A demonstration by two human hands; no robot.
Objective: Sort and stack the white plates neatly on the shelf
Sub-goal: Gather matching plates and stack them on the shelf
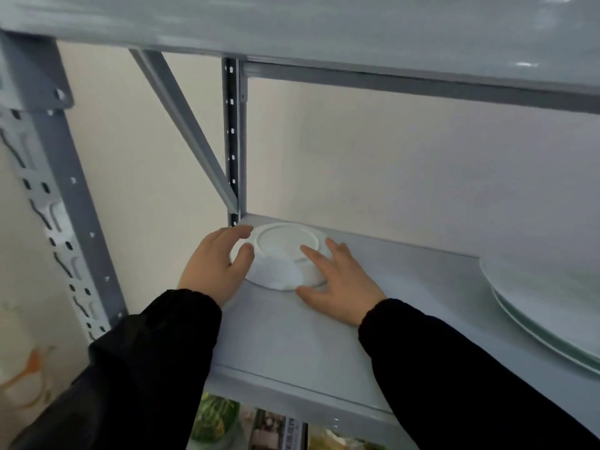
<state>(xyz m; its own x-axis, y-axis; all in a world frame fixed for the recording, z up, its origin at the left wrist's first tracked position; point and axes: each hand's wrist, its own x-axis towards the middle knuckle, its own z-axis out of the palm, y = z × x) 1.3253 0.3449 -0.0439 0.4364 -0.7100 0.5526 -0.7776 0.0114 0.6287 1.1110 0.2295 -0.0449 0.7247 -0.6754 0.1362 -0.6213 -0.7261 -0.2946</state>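
Observation:
A small white plate (pixel 281 251) lies upside down at the back left corner of the grey shelf (pixel 302 339), its foot ring facing up. My left hand (pixel 216 266) curls round the plate's left rim, thumb on top. My right hand (pixel 337 276) lies on the plate's right side with straight, spread fingers, the index finger on the foot ring and the thumb on the shelf by the front rim. A stack of large white plates (pixel 548 313) sits at the right edge of the same shelf, partly cut off by the frame.
The shelf above (pixel 324 24) hangs low over the hands. A perforated grey upright (pixel 233 138) and a diagonal brace (pixel 185 125) stand right behind the small plate. Another upright (pixel 65 222) is at the left front. Colourful packages (pixel 214 420) show on the level below.

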